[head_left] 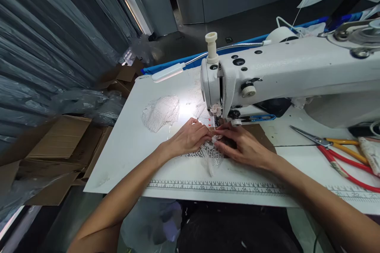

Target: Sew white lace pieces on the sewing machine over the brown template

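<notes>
A piece of white lace (210, 154) lies on the white table (127, 154), its upper end just below the needle area of the sewing machine (285, 67) and a loose strip trailing toward the front edge. The left hand (190, 137) rests on its left side, fingers bent and close together; I cannot tell whether they pinch the lace or only press on it. The right hand (242, 142) is at its right side, thumb and forefinger apart at the tips; whether they grip the lace, I cannot tell.

Beneath the right hand is a brown sheet (263, 136). Nearer the person, a printed ruler (213, 187) runs along the table's edge. Another lace piece (162, 112) lies flat, left of the machine. A small lamp (168, 72) is behind it. Blue snips (258, 118) lie under the machine's arm; at far right are scissors with red handles (352, 168) and a yellow-handled tool (347, 148). Left of the table stands an open cardboard box (61, 136), with a grey curtain (59, 27) beyond.
</notes>
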Demonstrator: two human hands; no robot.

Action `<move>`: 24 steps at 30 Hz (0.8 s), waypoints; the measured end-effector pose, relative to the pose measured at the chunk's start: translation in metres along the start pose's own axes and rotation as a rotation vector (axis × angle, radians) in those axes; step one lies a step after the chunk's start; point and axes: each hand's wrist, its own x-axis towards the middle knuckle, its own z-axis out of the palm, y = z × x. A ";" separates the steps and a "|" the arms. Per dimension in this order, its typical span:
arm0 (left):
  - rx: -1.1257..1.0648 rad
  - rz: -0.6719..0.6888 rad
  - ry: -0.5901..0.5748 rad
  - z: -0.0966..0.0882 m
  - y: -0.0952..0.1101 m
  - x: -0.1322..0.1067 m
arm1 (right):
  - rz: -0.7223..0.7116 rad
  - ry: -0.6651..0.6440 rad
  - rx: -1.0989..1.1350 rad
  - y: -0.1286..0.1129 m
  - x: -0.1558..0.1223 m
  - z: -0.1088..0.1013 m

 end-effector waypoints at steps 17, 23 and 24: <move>-0.594 -0.421 -0.034 -0.024 0.005 -0.012 | 0.259 -0.202 0.464 -0.017 -0.001 0.004; -0.208 -0.318 -0.171 -0.030 -0.012 0.026 | 0.431 -0.192 0.216 -0.019 0.011 0.015; -0.105 -0.293 -0.172 -0.025 -0.017 0.032 | 0.436 -0.126 0.009 -0.020 0.012 0.017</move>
